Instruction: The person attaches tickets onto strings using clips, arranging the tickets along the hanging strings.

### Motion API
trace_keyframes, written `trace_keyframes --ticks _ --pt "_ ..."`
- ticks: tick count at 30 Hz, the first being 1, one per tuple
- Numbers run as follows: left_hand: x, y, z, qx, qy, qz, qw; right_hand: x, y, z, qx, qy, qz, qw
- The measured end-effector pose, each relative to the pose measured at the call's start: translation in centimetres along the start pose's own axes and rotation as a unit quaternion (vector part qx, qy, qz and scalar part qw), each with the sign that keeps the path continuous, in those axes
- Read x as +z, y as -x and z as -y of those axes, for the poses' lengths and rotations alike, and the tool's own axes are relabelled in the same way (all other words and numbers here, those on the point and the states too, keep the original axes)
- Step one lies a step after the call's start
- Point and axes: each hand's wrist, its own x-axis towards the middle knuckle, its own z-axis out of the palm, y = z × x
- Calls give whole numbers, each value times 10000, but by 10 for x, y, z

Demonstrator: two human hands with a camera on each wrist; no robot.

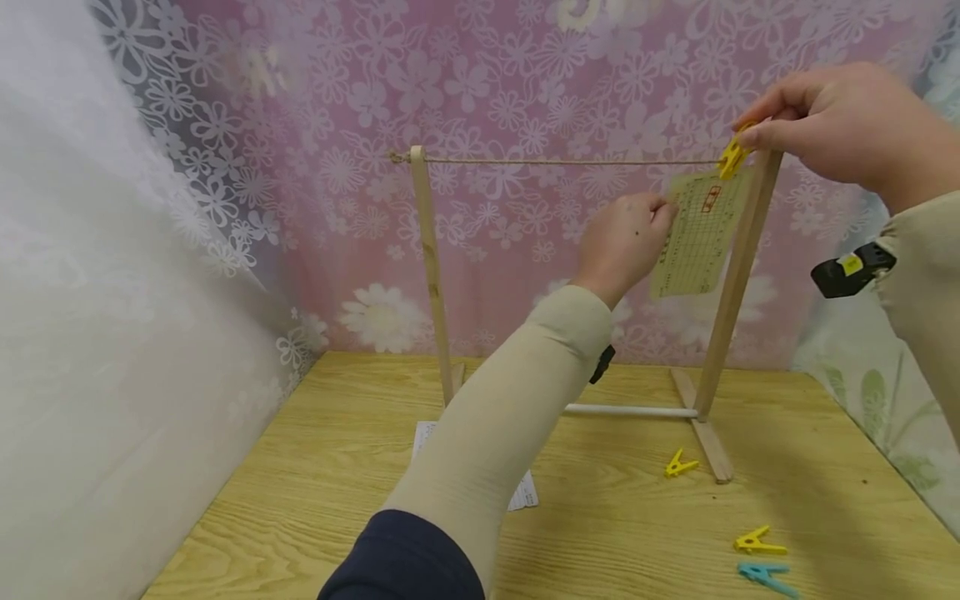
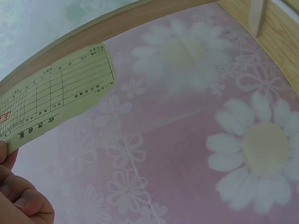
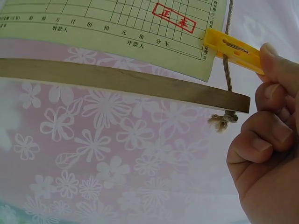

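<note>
Your right hand (image 1: 855,125) pinches yellow peg (image 3: 223,44) at rope (image 3: 227,74); left hand (image 1: 624,240), lower left of it, pinches slip (image 1: 699,237); best seat peg over both before releasing

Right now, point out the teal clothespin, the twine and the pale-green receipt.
Teal clothespin (image 1: 761,572): head view, its middle.
Twine (image 1: 570,162): head view, middle of its span.
Pale-green receipt (image 3: 110,30): right wrist view, its printed face.

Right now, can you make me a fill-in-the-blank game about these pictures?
1. The clothespin pinched by the right hand is coloured ____.
2. The stamp on the receipt is coloured ____.
3. In all, ____ loose clothespins can be seen lying on the wood-grain table.
4. The twine runs between two posts made of ____.

Missing words: yellow; red; three; wood.
</note>
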Motion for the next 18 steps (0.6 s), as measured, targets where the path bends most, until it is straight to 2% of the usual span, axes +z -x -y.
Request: trace_keyframes --ticks 8,13,18 --pt "-2 -2 -2 -46 47 77 9999 0 0 -3 -332 635 180 9973" --pt "-1 -3 -1 -100 121 153 9998 0 5 -3 -418 740 129 9963" --pt "-1 -2 3 -178 404 199 9988 0 11 -4 -527 742 -13 9959"
